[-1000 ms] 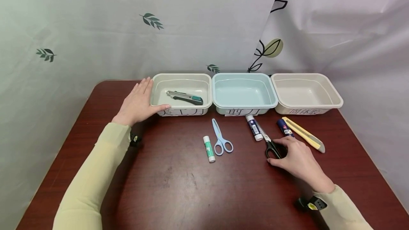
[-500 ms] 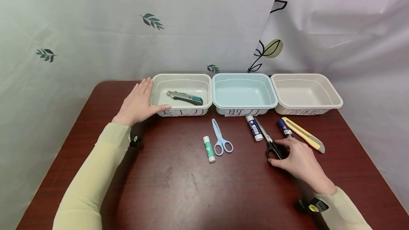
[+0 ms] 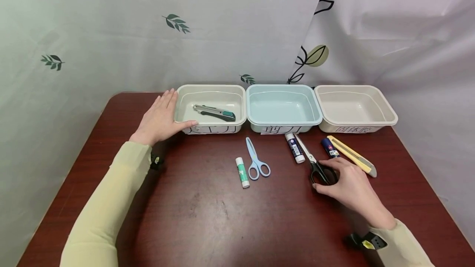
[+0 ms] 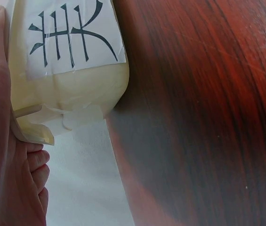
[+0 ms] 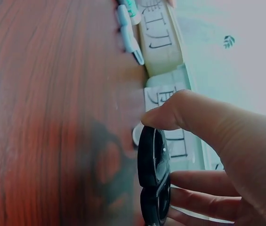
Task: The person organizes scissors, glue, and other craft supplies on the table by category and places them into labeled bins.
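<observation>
My right hand [image 3: 350, 188] pinches the handles of the black-handled scissors [image 3: 315, 170] between thumb and fingers. In the right wrist view the scissors' handle loops [image 5: 147, 160] stand on edge over their shadow. The blades point away, beside a white-and-navy glue stick [image 3: 295, 148]. Partly behind the right fingers lie a dark blue glue stick [image 3: 330, 148] and a yellow utility knife [image 3: 352, 155]. My left hand [image 3: 159, 116] rests with straight fingers on the left side of the off-white bin [image 3: 241, 127], its thumb over the front rim. Several of its fingertips show below the bin's rim in the left wrist view.
Inside the off-white bin lie utility knives [image 3: 217, 113]. A light blue bin [image 3: 285, 124] and a beige bin [image 3: 356, 124] continue the row, all labelled in front. Blue scissors [image 3: 256, 162] and a green glue stick [image 3: 243, 173] lie mid-table. A patterned curtain [image 3: 222, 24] hangs behind.
The black-handled scissors have shifted slightly right with my right hand, their blades drawing a little away from the white-and-navy glue stick. My left hand stays in place.
</observation>
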### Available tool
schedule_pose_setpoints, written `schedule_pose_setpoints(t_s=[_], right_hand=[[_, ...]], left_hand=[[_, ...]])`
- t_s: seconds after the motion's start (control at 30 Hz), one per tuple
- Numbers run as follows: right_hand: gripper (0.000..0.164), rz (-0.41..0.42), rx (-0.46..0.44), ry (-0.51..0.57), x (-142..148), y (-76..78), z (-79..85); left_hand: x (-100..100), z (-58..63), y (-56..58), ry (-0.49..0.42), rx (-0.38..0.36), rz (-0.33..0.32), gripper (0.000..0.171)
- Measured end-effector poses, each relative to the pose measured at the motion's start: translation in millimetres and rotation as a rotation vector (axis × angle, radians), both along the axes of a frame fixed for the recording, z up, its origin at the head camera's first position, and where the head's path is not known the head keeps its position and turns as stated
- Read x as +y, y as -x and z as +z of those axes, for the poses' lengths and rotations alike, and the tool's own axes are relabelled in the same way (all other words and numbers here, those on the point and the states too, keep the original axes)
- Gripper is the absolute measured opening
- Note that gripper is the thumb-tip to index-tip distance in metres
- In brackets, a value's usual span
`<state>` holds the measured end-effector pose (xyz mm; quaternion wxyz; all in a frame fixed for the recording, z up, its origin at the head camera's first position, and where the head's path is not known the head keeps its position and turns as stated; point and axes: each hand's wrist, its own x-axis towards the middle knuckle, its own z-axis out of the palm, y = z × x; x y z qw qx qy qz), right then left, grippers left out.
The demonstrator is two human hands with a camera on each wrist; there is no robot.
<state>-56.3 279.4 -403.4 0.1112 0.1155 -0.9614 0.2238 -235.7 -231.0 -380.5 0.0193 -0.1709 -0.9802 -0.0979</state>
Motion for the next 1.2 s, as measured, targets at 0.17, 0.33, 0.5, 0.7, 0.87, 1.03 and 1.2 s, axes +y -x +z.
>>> schedule_pose_setpoints(t_s=[0.17, 0.33, 0.5, 0.7, 0.87, 1.03, 1.2], right_hand=[[0.058, 0.046, 0.015, 0.001, -7.0, -2.2, 4.4], [0.059, 0.096, 0.039, 0.004, -14.5, -0.3, 7.3], [0.06, 0.144, 0.074, -0.001, -20.5, 4.6, 8.6], [0.059, 0.185, 0.087, 0.006, -27.5, 10.3, 11.0], [0.059, 0.208, 0.083, 0.005, -32.7, 13.7, 12.4], [0.061, 0.194, 0.058, -0.001, -36.4, 14.2, 12.7], [0.06, 0.192, 0.057, 0.0, -34.3, 15.3, 10.7]], left_hand=[[-0.4, -0.7, 0.3, -0.001, 0.0, 0.0, 0.123], [-0.7, -0.4, 0.5, -0.001, 0.001, -0.003, 0.123], [-0.5, -0.5, 0.7, 0.001, -0.003, -0.003, 0.124], [-0.7, -0.2, 0.1, 0.006, -0.007, 0.001, 0.124], [0.3, 0.9, -0.3, 0.009, -0.005, 0.0, 0.124], [0.6, 0.7, 0.0, 0.016, -0.003, -0.001, 0.124], [0.3, 0.8, -0.7, 0.014, -0.005, 0.002, 0.124]])
